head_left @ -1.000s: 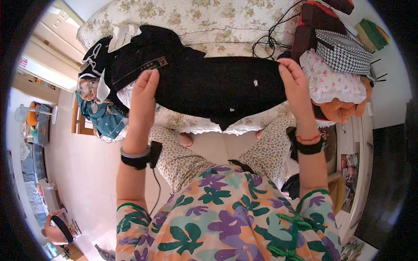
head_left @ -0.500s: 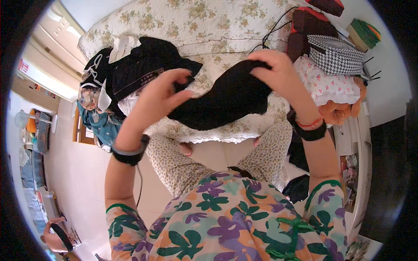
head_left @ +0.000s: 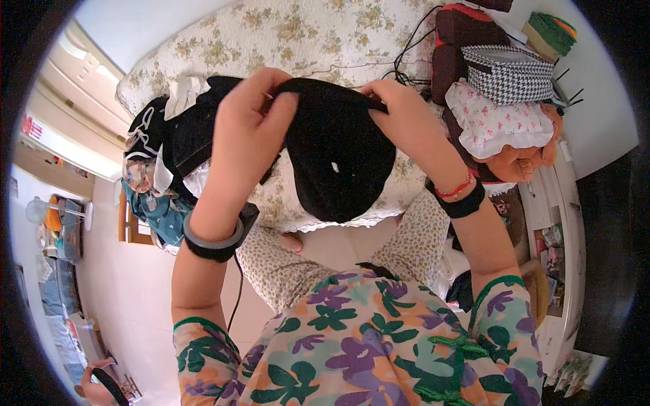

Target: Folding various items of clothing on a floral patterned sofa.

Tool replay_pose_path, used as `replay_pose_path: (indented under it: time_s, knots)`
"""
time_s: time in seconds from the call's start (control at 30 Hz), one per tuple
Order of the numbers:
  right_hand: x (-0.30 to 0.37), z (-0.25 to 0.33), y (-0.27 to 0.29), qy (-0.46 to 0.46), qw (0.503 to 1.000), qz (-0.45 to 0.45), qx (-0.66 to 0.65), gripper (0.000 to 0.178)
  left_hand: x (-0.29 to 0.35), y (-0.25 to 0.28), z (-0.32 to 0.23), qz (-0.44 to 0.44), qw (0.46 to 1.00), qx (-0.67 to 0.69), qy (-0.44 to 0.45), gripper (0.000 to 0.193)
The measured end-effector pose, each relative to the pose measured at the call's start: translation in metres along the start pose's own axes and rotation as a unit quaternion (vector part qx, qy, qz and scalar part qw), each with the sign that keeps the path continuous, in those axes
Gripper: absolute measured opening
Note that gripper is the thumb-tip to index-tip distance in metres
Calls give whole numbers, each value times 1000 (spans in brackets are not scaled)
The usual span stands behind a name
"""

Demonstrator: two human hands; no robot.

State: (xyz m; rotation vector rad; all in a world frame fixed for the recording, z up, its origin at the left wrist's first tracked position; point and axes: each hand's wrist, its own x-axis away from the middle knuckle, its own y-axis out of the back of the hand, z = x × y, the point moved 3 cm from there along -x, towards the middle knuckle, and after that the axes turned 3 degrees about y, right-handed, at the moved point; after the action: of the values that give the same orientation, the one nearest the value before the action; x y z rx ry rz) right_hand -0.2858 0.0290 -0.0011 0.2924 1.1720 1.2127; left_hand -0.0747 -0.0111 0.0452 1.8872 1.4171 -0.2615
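A soft black garment (head_left: 342,152) hangs spread between my two hands over the near edge of the bed. Its exact kind cannot be made out; a small white spot shows on its front. My left hand (head_left: 250,125) pinches its upper left corner between thumb and fingers. At the upper right corner, my right hand (head_left: 411,125) grips the cloth the same way. The lower part hangs loose in a rounded shape. Just beyond my left hand lies a heap of dark clothes (head_left: 186,135), partly hidden by that hand and wrist.
A quilted floral bedspread (head_left: 230,44) covers the bed. Teal patterned cloth (head_left: 152,206) hangs off its left side. To the right are a houndstooth fabric box (head_left: 511,74), a frilled floral cloth (head_left: 497,125), an orange plush item (head_left: 521,162) and dark cables (head_left: 401,64).
The black garment has gone from stretched sideways to hanging upright between my hands. My left hand has risen, and my right has shifted slightly left.
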Motion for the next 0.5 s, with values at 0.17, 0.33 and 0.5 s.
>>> replay_pose_path:
  time_s: [0.17, 0.33, 0.5]
  knots:
    - [17, -49, -5, -118, 992, -14, 51, 21, 0, 34, -8, -33, 987, 54, 145, 16]
    - [35, -91, -14, -155, 980, -44, 119, 23, 8, 77, 7, -96, 975, 122, 157, 18]
    - [64, -132, -25, -153, 976, -56, 147, 21, 16, 101, 20, -143, 977, 52, 149, 21]
